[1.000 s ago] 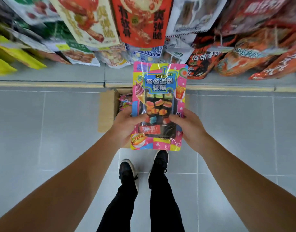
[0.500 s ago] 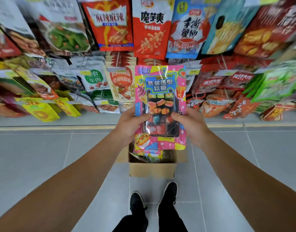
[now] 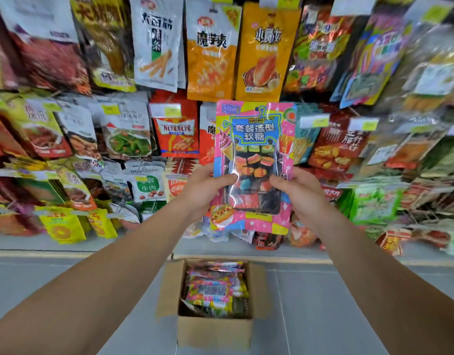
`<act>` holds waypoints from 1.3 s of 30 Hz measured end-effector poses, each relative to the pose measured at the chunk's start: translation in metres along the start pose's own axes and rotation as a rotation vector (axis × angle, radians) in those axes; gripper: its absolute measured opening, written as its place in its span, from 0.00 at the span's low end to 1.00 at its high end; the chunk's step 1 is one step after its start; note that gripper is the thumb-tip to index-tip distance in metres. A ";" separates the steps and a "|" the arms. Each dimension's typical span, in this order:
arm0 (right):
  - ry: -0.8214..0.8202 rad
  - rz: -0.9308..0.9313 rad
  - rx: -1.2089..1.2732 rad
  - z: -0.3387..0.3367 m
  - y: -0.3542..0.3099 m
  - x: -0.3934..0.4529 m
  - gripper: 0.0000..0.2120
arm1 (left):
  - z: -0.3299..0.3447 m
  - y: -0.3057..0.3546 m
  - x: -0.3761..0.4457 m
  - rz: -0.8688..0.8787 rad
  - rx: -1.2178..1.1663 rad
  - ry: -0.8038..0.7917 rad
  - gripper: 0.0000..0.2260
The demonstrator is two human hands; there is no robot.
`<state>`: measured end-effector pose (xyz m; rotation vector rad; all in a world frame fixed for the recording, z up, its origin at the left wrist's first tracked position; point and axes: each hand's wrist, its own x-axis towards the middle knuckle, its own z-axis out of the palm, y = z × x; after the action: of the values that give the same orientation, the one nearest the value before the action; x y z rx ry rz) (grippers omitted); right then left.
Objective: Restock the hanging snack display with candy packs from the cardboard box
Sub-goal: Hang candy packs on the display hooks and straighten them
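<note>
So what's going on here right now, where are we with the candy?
A person holds one candy pack upright in front of the hanging snack display, left hand and right hand gripping its side edges. It is not yet on a hook. On the floor below, the open cardboard box holds more of the same packs.
</note>
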<state>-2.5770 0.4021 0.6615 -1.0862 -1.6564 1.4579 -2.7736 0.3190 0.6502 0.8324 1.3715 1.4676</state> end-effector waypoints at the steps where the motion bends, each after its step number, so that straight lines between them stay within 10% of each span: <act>1: 0.017 -0.027 -0.016 -0.009 -0.007 0.001 0.10 | 0.009 0.009 0.000 0.023 -0.003 -0.008 0.15; 33: 0.147 -0.464 -0.086 -0.321 -0.252 0.110 0.03 | 0.327 0.287 0.117 0.626 0.083 0.058 0.05; 39: 0.339 -0.513 -0.198 -0.344 -0.296 0.171 0.17 | 0.331 0.319 0.167 0.640 0.096 0.104 0.04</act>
<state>-2.3906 0.6959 0.9996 -0.8628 -1.6884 0.7528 -2.5802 0.6096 0.9930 1.3578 1.3196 1.9569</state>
